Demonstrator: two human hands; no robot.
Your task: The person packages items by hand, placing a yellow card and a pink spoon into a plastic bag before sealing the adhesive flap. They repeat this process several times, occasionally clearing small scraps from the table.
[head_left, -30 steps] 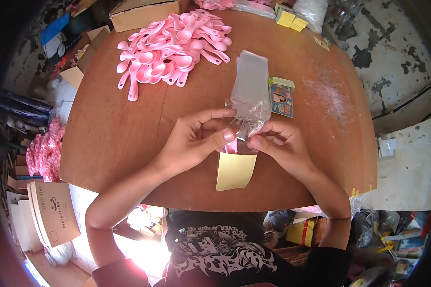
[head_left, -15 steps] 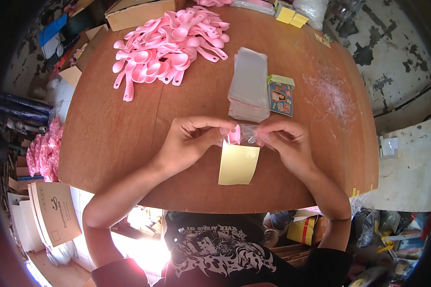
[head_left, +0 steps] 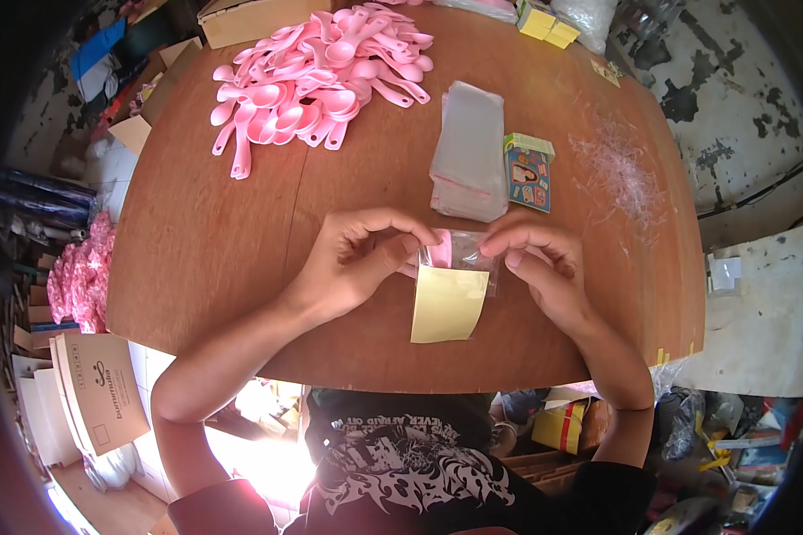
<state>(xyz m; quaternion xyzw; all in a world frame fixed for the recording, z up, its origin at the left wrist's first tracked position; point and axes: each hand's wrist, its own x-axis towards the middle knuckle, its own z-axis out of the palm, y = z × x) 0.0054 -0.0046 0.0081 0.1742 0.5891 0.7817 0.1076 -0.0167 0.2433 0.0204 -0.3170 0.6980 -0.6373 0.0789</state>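
Clear plastic bag [head_left: 469,248], pink spoon handle [head_left: 440,249] and pale yellow card [head_left: 449,306] sit together just this side of the bag stack [head_left: 469,147]; the left hand [head_left: 352,263] pinches the bag's left edge, while the right hand's [head_left: 549,263] thumb has parted from its forefinger, loosening that side.

Clear bag [head_left: 474,248], crinkled; pale yellow card [head_left: 449,306], apparently inside; pink handle [head_left: 440,251] at its top

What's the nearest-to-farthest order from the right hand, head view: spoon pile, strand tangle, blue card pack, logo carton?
From right hand:
1. Blue card pack, just beyond it
2. Strand tangle, table's right
3. Spoon pile, table's far left
4. Logo carton, lower left, off table
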